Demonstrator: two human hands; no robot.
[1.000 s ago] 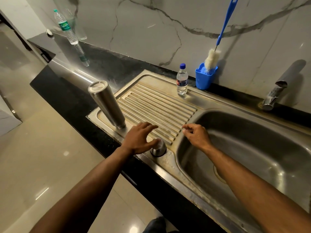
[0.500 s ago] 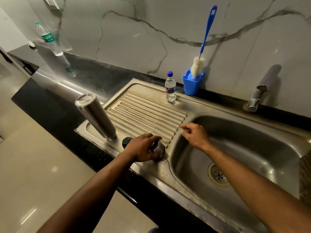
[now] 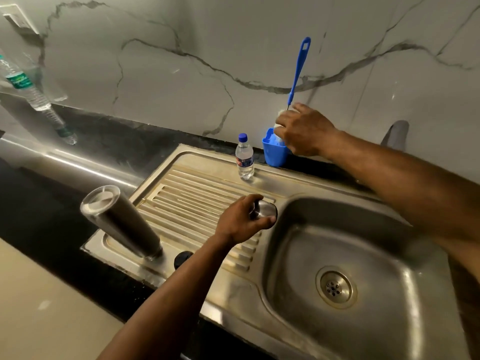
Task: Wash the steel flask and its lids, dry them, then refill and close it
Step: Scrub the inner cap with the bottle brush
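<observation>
The steel flask (image 3: 122, 222) stands mouth down on the left end of the drainboard (image 3: 192, 193). A small black inner lid (image 3: 183, 258) lies on the board beside its mouth. My left hand (image 3: 241, 224) is shut on the steel cup lid (image 3: 265, 210), holding it above the board's edge next to the basin. My right hand (image 3: 304, 133) reaches to the back wall and closes around the white bristle head of the blue-handled bottle brush (image 3: 298, 71), which stands in a blue cup (image 3: 272, 154).
A small water bottle with a blue cap (image 3: 244, 158) stands at the drainboard's back edge. The sink basin (image 3: 389, 294) with its drain (image 3: 335, 285) is at the right, the tap (image 3: 394, 133) behind it. A larger bottle (image 3: 23, 84) stands at the far left on the black counter.
My left hand has picked the steel cup lid off the drainboard and lifted it toward the basin. My right hand moved from the basin rim back to the brush.
</observation>
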